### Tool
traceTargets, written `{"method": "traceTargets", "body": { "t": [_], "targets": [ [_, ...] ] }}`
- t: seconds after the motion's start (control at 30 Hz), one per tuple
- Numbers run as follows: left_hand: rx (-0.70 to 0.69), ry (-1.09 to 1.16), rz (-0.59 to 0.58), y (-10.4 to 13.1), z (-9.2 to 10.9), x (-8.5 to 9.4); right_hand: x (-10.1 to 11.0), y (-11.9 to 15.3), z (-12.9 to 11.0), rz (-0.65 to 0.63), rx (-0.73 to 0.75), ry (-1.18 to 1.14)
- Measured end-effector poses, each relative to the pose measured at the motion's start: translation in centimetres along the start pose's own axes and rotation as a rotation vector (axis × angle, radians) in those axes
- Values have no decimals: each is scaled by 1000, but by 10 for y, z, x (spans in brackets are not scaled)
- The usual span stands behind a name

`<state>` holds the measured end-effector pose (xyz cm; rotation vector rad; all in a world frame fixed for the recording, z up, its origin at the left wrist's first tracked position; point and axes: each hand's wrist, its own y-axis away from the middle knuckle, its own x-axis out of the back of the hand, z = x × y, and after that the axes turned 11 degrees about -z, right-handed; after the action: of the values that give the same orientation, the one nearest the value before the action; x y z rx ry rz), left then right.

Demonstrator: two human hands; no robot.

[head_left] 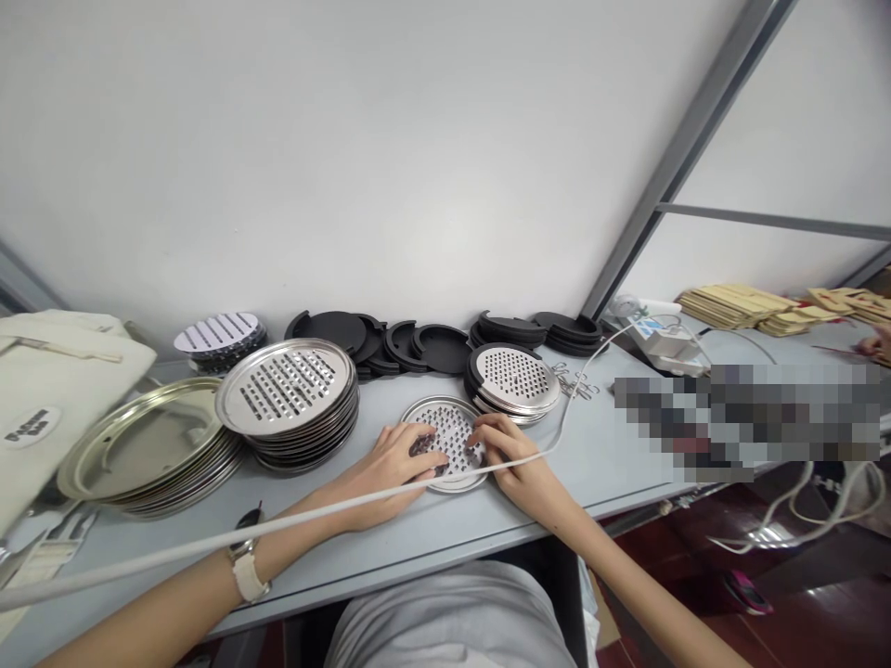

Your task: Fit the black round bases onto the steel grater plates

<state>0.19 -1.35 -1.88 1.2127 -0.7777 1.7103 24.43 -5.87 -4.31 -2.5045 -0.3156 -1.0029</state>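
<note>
A round metal grater disc, pierced with many small holes, lies in a shiny rimmed round tray on the table in front of me. My left hand has its fingers bent over the disc's left side, thumb and fingertips on the perforated surface. At the right edge my right hand grips with curled fingers. Just behind the right hand stands a stack of finely perforated grater discs with black holders. To the left rises a tall stack of slotted grater discs. A white cable crosses in front of both hands.
Shiny round trays are stacked at left, beside a cream bag. Black round holders line the wall. Metal clips lie to the right. Wooden pieces are farther right, near another person's hand. A white cable hangs across the view.
</note>
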Motion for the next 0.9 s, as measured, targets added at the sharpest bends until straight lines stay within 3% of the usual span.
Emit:
{"method": "traceTargets", "body": {
  "t": [0.57, 0.9],
  "targets": [
    [38, -19, 35, -1, 4, 0, 0, 2, -3, -20, 13, -21],
    [28, -36, 81, 0, 3, -5, 10, -6, 0, -156, -77, -55]
  ]
}}
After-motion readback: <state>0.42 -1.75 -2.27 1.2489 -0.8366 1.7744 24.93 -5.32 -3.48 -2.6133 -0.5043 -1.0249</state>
